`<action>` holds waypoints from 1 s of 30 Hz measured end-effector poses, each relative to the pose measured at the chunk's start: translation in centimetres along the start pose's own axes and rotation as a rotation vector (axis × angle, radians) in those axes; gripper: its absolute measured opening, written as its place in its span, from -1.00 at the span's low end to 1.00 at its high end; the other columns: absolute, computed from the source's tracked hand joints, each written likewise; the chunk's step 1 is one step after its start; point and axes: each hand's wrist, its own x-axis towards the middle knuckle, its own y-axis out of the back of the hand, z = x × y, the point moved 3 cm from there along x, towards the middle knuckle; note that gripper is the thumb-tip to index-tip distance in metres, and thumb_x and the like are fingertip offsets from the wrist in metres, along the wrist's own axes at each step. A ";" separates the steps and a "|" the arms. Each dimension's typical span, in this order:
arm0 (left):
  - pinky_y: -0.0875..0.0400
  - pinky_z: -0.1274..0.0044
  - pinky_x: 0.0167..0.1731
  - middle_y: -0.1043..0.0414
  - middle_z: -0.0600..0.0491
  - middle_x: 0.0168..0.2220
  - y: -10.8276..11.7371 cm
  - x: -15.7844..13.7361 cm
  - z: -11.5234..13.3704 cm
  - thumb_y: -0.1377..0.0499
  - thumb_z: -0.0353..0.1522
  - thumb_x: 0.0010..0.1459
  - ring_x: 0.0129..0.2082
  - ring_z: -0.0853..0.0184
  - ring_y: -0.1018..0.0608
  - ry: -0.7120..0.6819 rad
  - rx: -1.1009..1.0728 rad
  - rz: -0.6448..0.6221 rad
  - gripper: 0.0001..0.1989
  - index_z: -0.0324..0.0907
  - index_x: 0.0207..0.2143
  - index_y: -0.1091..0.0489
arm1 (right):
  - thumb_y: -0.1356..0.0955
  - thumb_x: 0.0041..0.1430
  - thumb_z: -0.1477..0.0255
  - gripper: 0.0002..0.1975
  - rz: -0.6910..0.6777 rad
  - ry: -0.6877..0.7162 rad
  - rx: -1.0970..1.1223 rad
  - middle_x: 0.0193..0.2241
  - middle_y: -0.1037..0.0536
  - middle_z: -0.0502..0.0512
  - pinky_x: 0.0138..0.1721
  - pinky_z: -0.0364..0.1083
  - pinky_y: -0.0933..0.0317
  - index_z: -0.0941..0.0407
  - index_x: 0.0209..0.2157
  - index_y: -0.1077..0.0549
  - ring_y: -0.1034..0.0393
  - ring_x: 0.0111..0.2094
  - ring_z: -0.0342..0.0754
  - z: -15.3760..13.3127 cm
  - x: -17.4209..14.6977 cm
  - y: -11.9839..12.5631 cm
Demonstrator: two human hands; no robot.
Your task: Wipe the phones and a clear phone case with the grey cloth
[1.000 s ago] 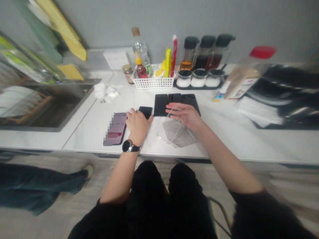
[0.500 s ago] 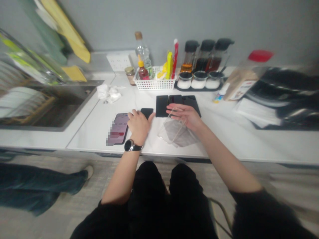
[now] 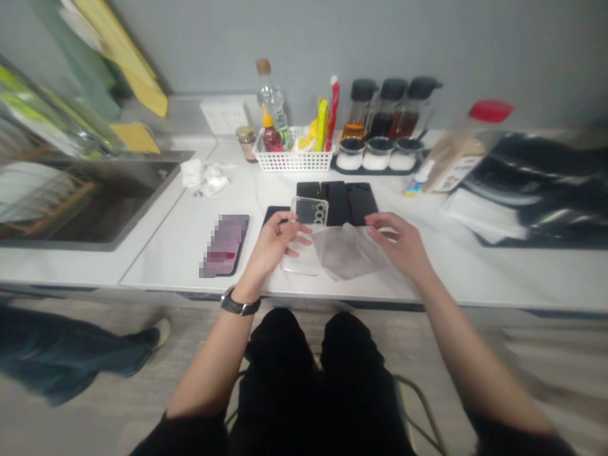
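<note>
A clear phone case (image 3: 310,212) with several camera holes stands tilted over the counter, its lower edge near the front. My left hand (image 3: 280,239), wearing a watch (image 3: 240,301), holds the case by its left side. A greyish translucent sheet (image 3: 349,252), perhaps a bag, lies right of the case. My right hand (image 3: 398,240) pinches the sheet near its upper right edge. Behind the case lie several dark phones (image 3: 335,202). Partly covered by my left hand is another dark phone (image 3: 274,215). At the left lies a phone with a lit pinkish screen (image 3: 228,244).
A white basket (image 3: 293,163) with bottles and packets stands at the back, beside a rack of condiment jars (image 3: 379,154). Crumpled tissue (image 3: 208,177) lies near the sink (image 3: 137,215). A red-lidded jar (image 3: 456,155) stands at right. Another person's leg (image 3: 71,351) shows at left.
My left hand has left the dark phone and now holds the clear case, which my right hand held before. My right hand has moved right and down to the sheet.
</note>
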 end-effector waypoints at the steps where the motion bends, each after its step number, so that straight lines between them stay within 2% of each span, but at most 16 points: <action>1: -0.35 0.66 -0.61 -0.71 -0.01 -0.15 0.3 0.5 0.4 -0.32 -0.18 0.19 -0.33 0.31 -0.73 0.007 -0.029 -0.002 -0.62 -0.07 -0.06 -0.26 | -0.47 0.29 0.05 -0.67 0.012 -0.010 -0.129 -0.11 -0.72 0.13 -0.09 0.08 -0.53 0.00 -0.11 -0.65 -0.60 -0.18 0.06 0.5 -0.5 0.3; 4: -0.27 0.68 -0.63 -0.74 -0.09 -0.11 -0.1 2.7 1.4 -0.25 -0.26 0.21 -0.29 0.29 -0.74 0.042 -0.093 -0.030 -0.73 -0.07 -0.13 -0.22 | -0.43 0.31 0.07 -0.65 0.059 -0.074 -0.431 -0.25 -0.70 0.13 -0.22 0.07 -0.44 0.03 -0.12 -0.66 -0.53 -0.34 0.04 1.5 -1.4 0.0; 7: -0.10 0.70 -0.66 -0.74 -0.13 -0.11 -1.6 5.3 1.5 -0.27 -0.31 0.19 -0.34 0.35 -0.71 0.077 -0.151 -0.101 -0.77 -0.09 -0.22 -0.23 | -0.45 0.27 0.12 -0.72 0.007 -0.079 -0.581 -0.24 -0.68 0.13 -0.25 0.04 -0.37 0.03 -0.20 -0.64 -0.51 -0.32 0.06 2.1 -1.6 -1.0; 10: -0.07 0.68 -0.66 -0.74 -0.17 -0.08 -3.1 7.0 0.6 -0.30 -0.36 0.17 -0.39 0.39 -0.66 0.139 -0.234 -0.160 -0.77 -0.11 -0.21 -0.28 | -0.42 0.29 0.14 -0.73 -0.040 -0.046 -0.421 -0.32 -0.63 0.09 -0.24 0.01 -0.38 0.04 -0.35 -0.56 -0.49 -0.32 0.03 1.9 -1.2 -1.0; 12: -0.11 0.68 -0.63 -0.74 -0.19 -0.07 -3.8 7.2 -0.2 -0.30 -0.38 0.18 -0.42 0.42 -0.63 0.187 -0.262 -0.201 -0.79 -0.12 -0.19 -0.32 | -0.40 0.31 0.09 -0.70 0.031 -0.054 -0.206 -0.33 -0.60 0.06 -0.22 0.00 -0.42 0.03 -0.32 -0.52 -0.50 -0.30 0.02 1.2 -1.0 -0.3; 15: -0.36 0.63 -0.46 -0.73 -0.21 -0.08 -4.6 6.6 -1.0 -0.22 -0.36 0.32 -0.33 0.35 -0.66 0.222 -0.268 -0.288 -0.80 -0.17 -0.02 -0.45 | -0.39 0.37 0.04 -0.68 0.167 -0.018 -0.010 -0.24 -0.60 0.07 -0.17 -0.01 -0.45 0.01 -0.23 -0.50 -0.52 -0.20 0.03 -1.0 -0.3 0.3; 17: -0.53 0.50 -0.23 -0.73 -0.21 -0.07 -5.2 5.9 -1.3 -0.16 -0.34 0.41 -0.17 0.25 -0.71 0.236 -0.308 -0.371 -0.69 -0.20 0.14 -0.48 | -0.38 0.41 0.06 -0.70 0.156 0.070 0.002 -0.15 -0.62 0.10 -0.11 0.00 -0.46 -0.01 -0.20 -0.50 -0.53 -0.13 0.04 -2.7 0.4 -0.5; 19: -0.58 0.35 -0.07 -0.71 -0.15 -0.08 -5.7 5.4 -1.3 -0.15 -0.31 0.45 -0.09 0.16 -0.72 0.270 -0.399 -0.444 -0.64 -0.16 0.23 -0.46 | -0.36 0.45 0.10 -0.74 0.091 0.173 -0.058 -0.09 -0.64 0.12 -0.03 0.04 -0.47 -0.01 -0.18 -0.51 -0.54 -0.07 0.07 -3.9 1.3 -2.0; 21: -0.60 0.25 -0.04 -0.69 -0.09 -0.11 -6.0 5.1 -1.4 -0.15 -0.25 0.48 -0.13 0.13 -0.72 0.326 -0.507 -0.494 -0.65 -0.12 0.24 -0.44 | -0.34 0.49 0.16 -0.76 0.022 0.262 -0.176 -0.06 -0.68 0.15 0.10 0.13 -0.46 -0.01 -0.16 -0.56 -0.57 -0.02 0.10 -4.2 1.8 -3.6; 23: -0.62 0.28 -0.07 -0.65 -0.07 -0.18 -6.1 5.1 -1.4 -0.08 -0.18 0.53 -0.21 0.17 -0.72 0.393 -0.600 -0.502 -0.64 -0.16 0.19 -0.45 | -0.32 0.51 0.20 -0.74 -0.054 0.332 -0.320 0.04 -0.71 0.16 0.35 0.28 -0.31 -0.02 -0.07 -0.63 -0.56 0.13 0.17 -3.8 1.6 -4.9; 26: -0.60 0.43 -0.20 -0.63 -0.06 -0.24 -5.9 5.1 -1.4 0.07 -0.12 0.59 -0.32 0.26 -0.69 0.461 -0.707 -0.449 -0.54 -0.21 0.17 -0.46 | -0.32 0.51 0.20 -0.65 -0.230 0.417 -0.487 0.27 -0.62 0.12 0.58 0.44 0.18 -0.06 0.18 -0.60 -0.41 0.38 0.23 -3.0 0.2 -6.2; 27: -0.58 0.47 -0.25 -0.64 -0.04 -0.24 -5.8 5.1 -1.3 0.09 -0.12 0.59 -0.34 0.28 -0.68 0.464 -0.729 -0.433 -0.52 -0.19 0.21 -0.45 | -0.33 0.50 0.17 -0.59 -0.305 0.447 -0.514 0.32 -0.57 0.12 0.59 0.45 0.25 -0.06 0.27 -0.55 -0.36 0.42 0.23 -2.8 -0.3 -6.4; 30: -0.55 0.49 -0.27 -0.65 -0.03 -0.15 -5.9 5.0 -1.2 0.11 -0.11 0.60 -0.31 0.28 -0.69 0.435 -0.758 -0.422 -0.51 -0.05 0.36 -0.35 | -0.34 0.48 0.07 -0.40 -0.491 0.531 -0.547 0.40 -0.45 0.18 0.61 0.40 0.24 -0.02 0.42 -0.39 -0.32 0.46 0.22 -2.7 -0.8 -6.4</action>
